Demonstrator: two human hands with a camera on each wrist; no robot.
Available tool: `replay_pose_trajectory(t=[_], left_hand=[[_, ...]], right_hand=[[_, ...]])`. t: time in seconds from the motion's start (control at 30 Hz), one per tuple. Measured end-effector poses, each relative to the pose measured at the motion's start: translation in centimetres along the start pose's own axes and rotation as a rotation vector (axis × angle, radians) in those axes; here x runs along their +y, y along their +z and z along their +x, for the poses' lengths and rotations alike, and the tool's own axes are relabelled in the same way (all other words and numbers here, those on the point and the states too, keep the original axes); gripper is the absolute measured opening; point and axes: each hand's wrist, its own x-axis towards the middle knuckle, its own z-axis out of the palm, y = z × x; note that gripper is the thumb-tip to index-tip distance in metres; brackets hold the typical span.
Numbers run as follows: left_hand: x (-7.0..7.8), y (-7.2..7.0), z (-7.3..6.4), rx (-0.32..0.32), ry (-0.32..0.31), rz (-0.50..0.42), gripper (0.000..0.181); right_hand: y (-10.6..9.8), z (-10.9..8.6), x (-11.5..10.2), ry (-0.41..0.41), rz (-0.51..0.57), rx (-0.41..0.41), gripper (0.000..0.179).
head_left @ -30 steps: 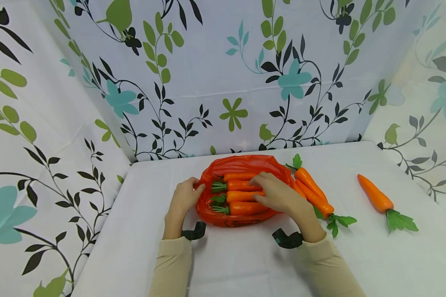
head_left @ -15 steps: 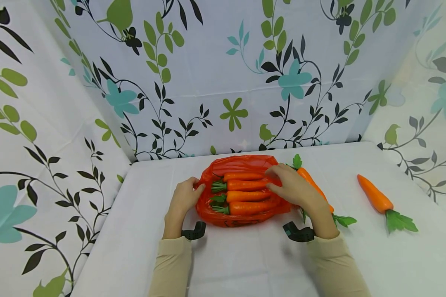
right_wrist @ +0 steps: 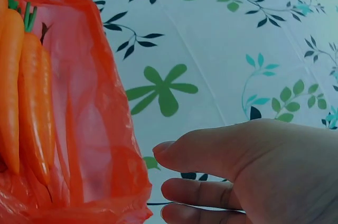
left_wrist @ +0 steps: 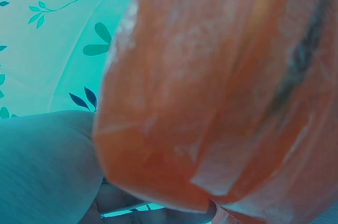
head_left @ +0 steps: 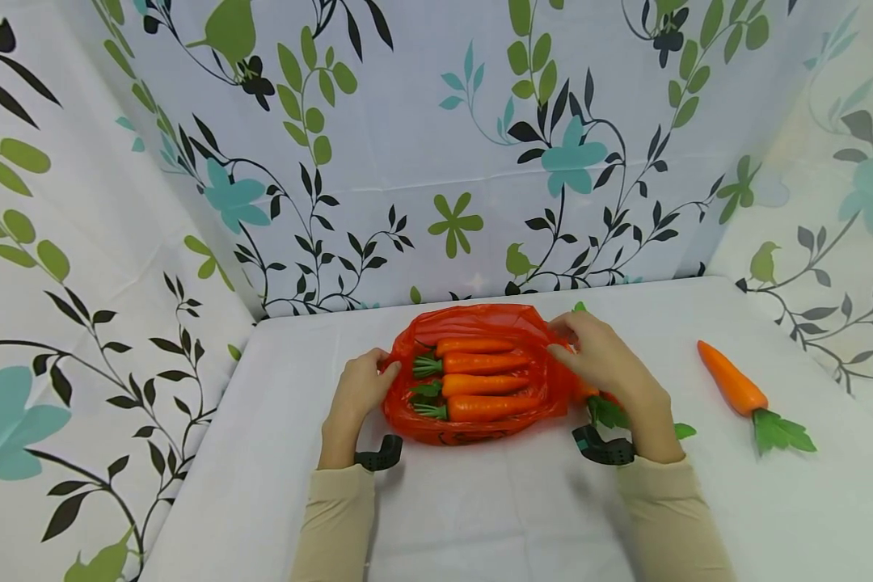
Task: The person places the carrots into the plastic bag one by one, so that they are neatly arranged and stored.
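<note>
A red plastic bag (head_left: 473,317) lies with its mouth wide on the table, several orange carrots (head_left: 491,408) side by side inside, their green tops pointing left. My left hand (head_left: 358,392) pinches the bag's left edge; in the left wrist view the bag (left_wrist: 158,108) fills most of the picture beside the thumb. Just past the bag's right edge is my right hand (head_left: 607,360). In the right wrist view its thumb and fingers (right_wrist: 198,152) are apart, with nothing between them, close to the bag's rim (right_wrist: 124,145).
Beyond the bag's right side lie more carrots, mostly hidden under my right hand, with a leafy top (head_left: 607,412) showing. Farther right a single carrot (head_left: 731,378) lies on the white table (head_left: 473,509). A patterned cloth (head_left: 378,162) hangs behind and at both sides.
My right hand has moved right, from over the carrots in the bag to beyond its right edge, now covering the loose carrots there. My left hand has stayed at the bag's left edge.
</note>
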Motion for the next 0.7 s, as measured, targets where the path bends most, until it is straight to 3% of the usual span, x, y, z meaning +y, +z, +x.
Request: replay_pose_trajectory(t=[0.3,0.7], left_hand=[[0.1,0.0,0.0,-0.005,-0.001,0.001,0.036],[0.2,0.0,-0.1,-0.002,0.000,0.009,0.038]], right_hand=[[-0.9,-0.2,1.4,0.112,0.003,-0.007,0.042],[-0.9,0.0,2.5,0.167,-0.017,-0.041,0.044]])
